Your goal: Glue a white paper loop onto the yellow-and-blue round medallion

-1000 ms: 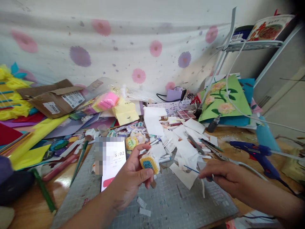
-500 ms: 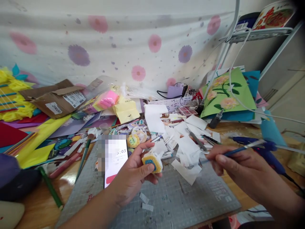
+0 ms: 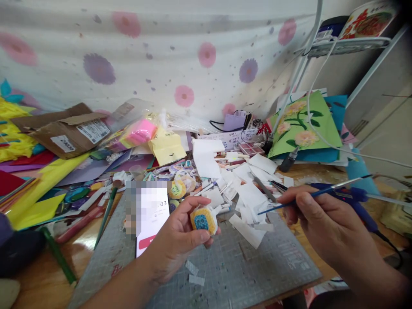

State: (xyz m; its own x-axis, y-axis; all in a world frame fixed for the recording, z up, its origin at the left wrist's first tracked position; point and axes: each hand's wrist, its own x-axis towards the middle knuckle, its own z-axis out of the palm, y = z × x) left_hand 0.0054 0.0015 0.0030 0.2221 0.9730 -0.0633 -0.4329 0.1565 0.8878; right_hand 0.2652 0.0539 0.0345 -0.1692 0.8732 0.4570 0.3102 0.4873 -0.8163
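Curtain (image 3: 207,81): white, printed with pink and purple flowers, spanning the far side.
Counter (image 3: 82,246): wood, bare in patches at left and right, crowded along its far part.
Mat (image 3: 231,274): grey, gridded and stained; red print at the left and pale print at near right, neither legible. Two small scraps (image 3: 196,280) lie near.
Phone (image 3: 152,221): at the left of the mat; "03" reads on the lit screen beside a blurred patch, red bar lower down.
Box (image 3: 66,131): brown cardboard, far left, two white labels; the larger carries a barcode, the smaller upside-down digits I cannot read surely.
Yellow paper (image 3: 169,150): far middle, handwriting on top, too small to read.
White sheet (image 3: 236,139): behind the clutter, handwritten lines, unclear.
Tub (image 3: 373,21): on the far right shelf (image 3: 347,49), large red lettering and a food picture.
Left hand (image 3: 185,234): pinching the yellow piece (image 3: 203,220), blue square facing up, above the mat, right of the phone.
Right hand (image 3: 318,221): gripping a blue brush (image 3: 289,204), bristles pointing right, near the glue gun (image 3: 356,194).
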